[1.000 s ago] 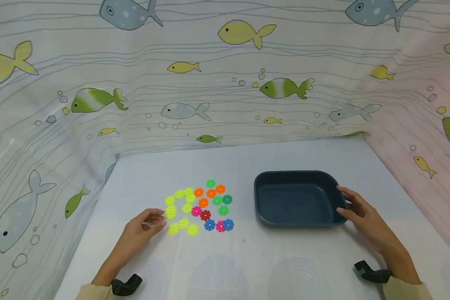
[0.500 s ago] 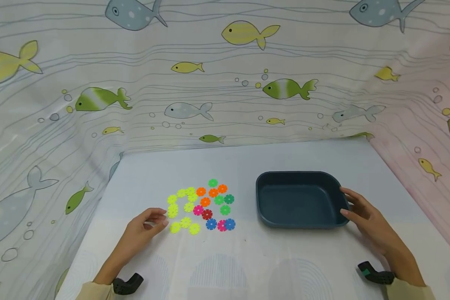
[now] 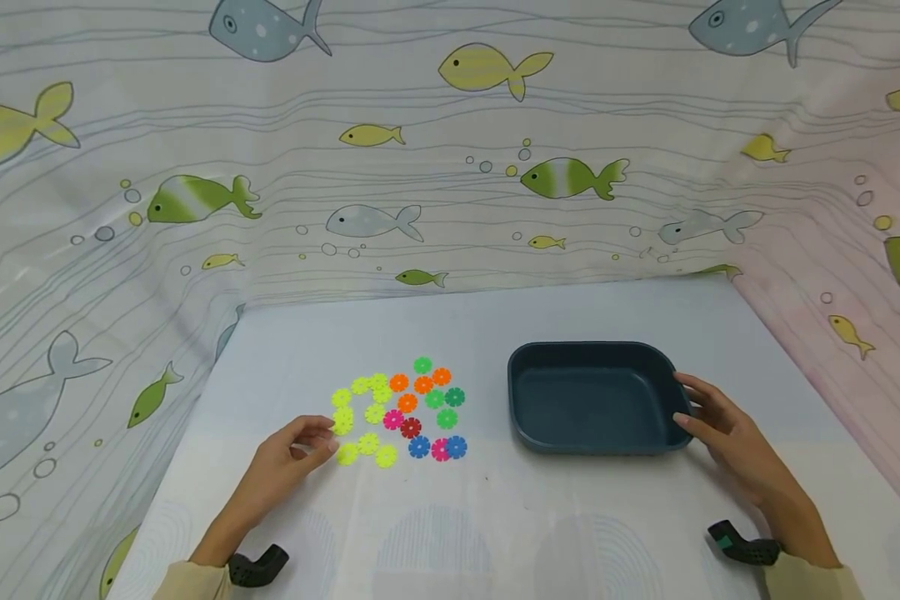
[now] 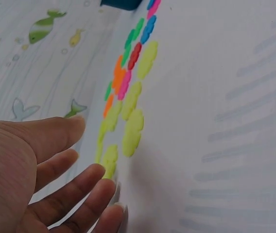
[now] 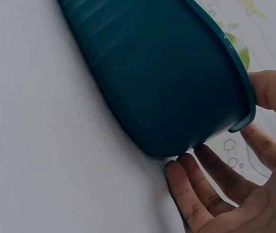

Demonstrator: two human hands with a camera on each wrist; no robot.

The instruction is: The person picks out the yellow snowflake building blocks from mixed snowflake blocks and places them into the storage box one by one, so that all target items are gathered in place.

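Pale tabletop [image 3: 307, 337] under bright notched discs [image 3: 407, 407] and dark-blue round-cornered tray [image 3: 596, 404]

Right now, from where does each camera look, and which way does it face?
Head: worn on the head, facing forward and down at flower-shaped discs, a dark blue tray and fish-print sheeting; left hand, right hand, forearms and sleeve cuffs show.
Left wrist: worn there, facing past the fingers toward the discs; only the left hand shows.
Right wrist: worn there, facing the tray's outside wall; only the right hand shows.
Head and left wrist views share the discs, left hand and part of the tray.
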